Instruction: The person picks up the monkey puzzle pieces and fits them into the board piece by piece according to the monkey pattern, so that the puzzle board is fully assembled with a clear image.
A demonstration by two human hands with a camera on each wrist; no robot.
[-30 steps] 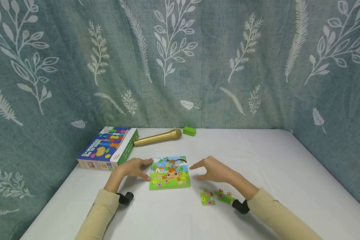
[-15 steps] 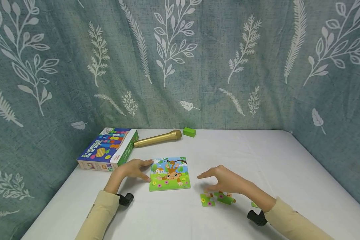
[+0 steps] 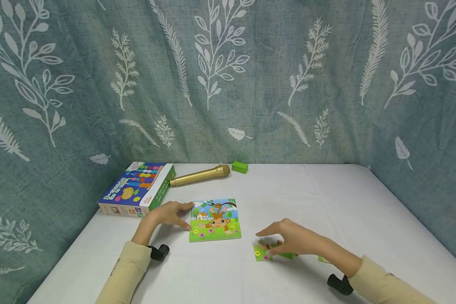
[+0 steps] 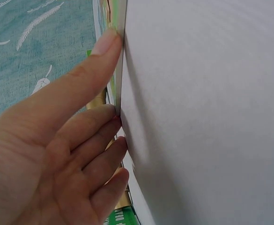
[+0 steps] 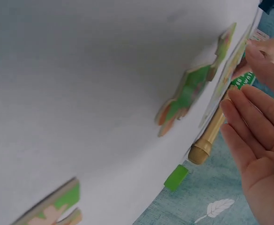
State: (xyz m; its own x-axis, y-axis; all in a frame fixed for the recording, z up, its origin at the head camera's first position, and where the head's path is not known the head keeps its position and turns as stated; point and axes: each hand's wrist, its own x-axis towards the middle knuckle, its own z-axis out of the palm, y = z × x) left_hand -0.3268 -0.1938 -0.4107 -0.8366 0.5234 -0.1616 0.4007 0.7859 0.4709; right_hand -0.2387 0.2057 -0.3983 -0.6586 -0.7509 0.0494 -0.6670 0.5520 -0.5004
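Note:
On the white table lies a square picture board with a hanging monkey, a house and flowers. My left hand rests at its left side, thumb and fingertips touching the edge, as the left wrist view also shows. Over to the right, my right hand hovers above two puzzle pieces, its fingers apart and holding nothing. One is a green piece with flowers; the other green piece is partly hidden under the hand in the head view. Another puzzle piece lies beyond the right wrist, partly covered by the forearm.
A blue game box stands at the back left. Beside it lies a gold microphone, and a small green block sits at the table's back edge. A leaf-patterned curtain hangs behind the table.
My right hand has moved from beside the board's right edge toward the lower right, over the puzzle pieces. The piece beyond the right wrist has come into view. My left hand has stayed put.

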